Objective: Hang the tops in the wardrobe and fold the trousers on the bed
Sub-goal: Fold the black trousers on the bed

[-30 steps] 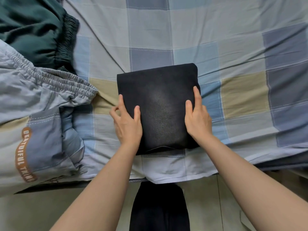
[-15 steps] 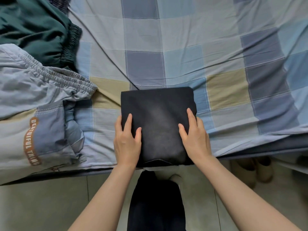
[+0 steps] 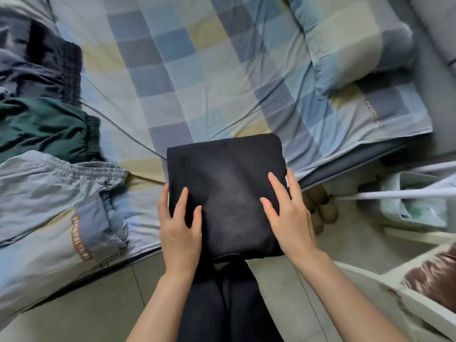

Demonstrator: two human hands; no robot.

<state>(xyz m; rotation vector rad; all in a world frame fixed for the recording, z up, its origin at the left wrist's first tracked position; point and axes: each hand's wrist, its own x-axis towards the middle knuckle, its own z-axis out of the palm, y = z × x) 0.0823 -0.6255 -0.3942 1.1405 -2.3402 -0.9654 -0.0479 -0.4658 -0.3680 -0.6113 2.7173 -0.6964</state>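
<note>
Head view:
Folded black trousers (image 3: 225,193): lying as a squarish bundle over the near edge of the bed (image 3: 172,77), the near part overhanging the floor above the person's dark-clad legs (image 3: 222,304).
Left hand (image 3: 179,225): gripping the bundle's left edge, thumb and one finger lying on top, the other fingers wrapping round the side; fingertips underneath are hidden.
Right hand (image 3: 288,213): gripping the right edge, 2 fingers lying on top, the rest reaching past the side toward the underside; whether they are touching beneath cannot be told.
Checked sheet (image 3: 214,58): covering the bed in blue, grey and yellow squares.
Grey trousers (image 3: 49,193): lying unfolded at the left with the elastic waistband showing, well apart from the bundle.
Dark green trousers (image 3: 47,127): lying just behind the grey pair.
Dark garment (image 3: 42,62): lying further back, blurred.
Pillow (image 3: 355,43): resting at the upper right in the same checked cloth.
Slippers (image 3: 320,208): sitting on the floor just right of the right hand.
</note>
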